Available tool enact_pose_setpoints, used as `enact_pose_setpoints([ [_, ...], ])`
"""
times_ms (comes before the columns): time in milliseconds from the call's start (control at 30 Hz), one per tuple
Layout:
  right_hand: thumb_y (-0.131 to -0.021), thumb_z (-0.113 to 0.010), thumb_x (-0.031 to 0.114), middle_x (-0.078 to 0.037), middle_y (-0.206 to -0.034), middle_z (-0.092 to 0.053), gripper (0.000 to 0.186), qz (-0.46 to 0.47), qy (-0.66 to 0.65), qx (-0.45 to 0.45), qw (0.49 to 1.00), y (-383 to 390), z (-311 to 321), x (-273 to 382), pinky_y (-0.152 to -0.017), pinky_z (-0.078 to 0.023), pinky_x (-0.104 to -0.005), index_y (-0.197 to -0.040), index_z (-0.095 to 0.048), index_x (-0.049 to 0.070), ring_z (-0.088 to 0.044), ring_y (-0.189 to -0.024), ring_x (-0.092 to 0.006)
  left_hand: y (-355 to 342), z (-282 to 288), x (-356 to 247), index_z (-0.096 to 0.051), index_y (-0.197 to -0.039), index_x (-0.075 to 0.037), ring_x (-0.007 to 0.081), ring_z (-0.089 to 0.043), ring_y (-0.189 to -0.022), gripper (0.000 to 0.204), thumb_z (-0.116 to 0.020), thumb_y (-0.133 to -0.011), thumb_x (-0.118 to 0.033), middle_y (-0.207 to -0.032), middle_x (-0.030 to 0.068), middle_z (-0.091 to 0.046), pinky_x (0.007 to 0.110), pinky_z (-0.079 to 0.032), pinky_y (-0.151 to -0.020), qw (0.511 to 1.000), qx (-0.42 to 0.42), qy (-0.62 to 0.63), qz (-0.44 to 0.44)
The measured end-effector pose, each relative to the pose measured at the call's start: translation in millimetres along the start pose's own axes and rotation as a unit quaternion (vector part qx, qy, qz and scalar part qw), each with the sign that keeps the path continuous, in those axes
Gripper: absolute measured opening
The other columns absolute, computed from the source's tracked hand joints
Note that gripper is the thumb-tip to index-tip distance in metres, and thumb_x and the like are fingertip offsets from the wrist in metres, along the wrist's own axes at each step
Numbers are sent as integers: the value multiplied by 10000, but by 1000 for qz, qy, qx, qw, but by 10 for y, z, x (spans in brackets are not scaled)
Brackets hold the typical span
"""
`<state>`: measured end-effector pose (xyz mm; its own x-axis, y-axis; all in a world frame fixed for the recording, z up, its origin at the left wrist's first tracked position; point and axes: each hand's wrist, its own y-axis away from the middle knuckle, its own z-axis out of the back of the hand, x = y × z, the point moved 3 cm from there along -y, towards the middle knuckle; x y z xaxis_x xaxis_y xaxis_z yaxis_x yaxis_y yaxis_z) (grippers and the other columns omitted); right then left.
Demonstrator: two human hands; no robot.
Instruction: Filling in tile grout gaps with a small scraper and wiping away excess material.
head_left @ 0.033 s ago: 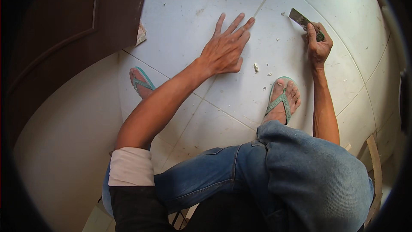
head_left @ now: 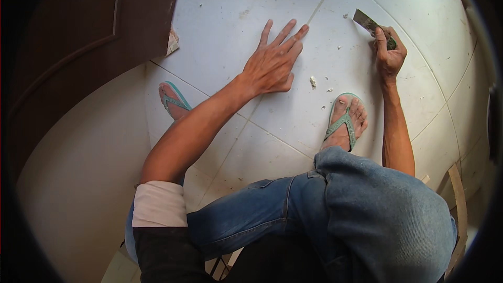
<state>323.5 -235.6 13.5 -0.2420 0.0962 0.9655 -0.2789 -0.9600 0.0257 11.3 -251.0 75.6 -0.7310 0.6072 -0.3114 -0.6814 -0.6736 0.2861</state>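
Observation:
My left hand point(head_left: 272, 63) is spread palm down over the white tiled floor point(head_left: 225, 36), fingers apart and nothing in them. Whether its palm presses on the tile or hovers just above, I cannot tell. Over to the right, my right hand point(head_left: 390, 55) grips a putty knife point(head_left: 365, 20) by its dark, dirty handle. The flat metal blade, smeared and worn, points up and to the left. Between the hands lies a whitish crumb of debris point(head_left: 313, 82), with smaller bits scattered around it.
My feet in green flip-flops point(head_left: 344, 124) stand on the tiles. A dark brown door panel point(head_left: 78, 36) fills the upper left, with a torn scrap point(head_left: 172, 43) at its edge. A pale wall point(head_left: 84, 167) is below it. A wooden strip point(head_left: 457, 199) leans at the lower right.
My left hand has shifted slightly toward me and to the left, still spread. The right hand with the putty knife has stayed nearly in place.

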Motion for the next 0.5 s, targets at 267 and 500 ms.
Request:
enact_pose_setpoints([
  [267,-1058,-733,156,44,-777,-653,174,3,-19,-1,1000,-11,-11,5,-606,-411,-216,-983,-743,0,-529,-670,-35,897,-151,-180,-601,-1082,5,360,-136,-1692,394,-617,-696,-72,-1800,160,-261,750,-57,-1312,993,98,39,44],
  [500,-1068,-727,140,43,-819,-674,156,6,-39,7,999,-13,15,-8,-598,-392,-205,-1018,-753,-5,-512,-664,-26,1486,-251,-277,-558,-1045,-16,338,-97,-1703,386,-631,-669,-57,-1806,118,-262,744,36,-1314,986,141,61,61],
])
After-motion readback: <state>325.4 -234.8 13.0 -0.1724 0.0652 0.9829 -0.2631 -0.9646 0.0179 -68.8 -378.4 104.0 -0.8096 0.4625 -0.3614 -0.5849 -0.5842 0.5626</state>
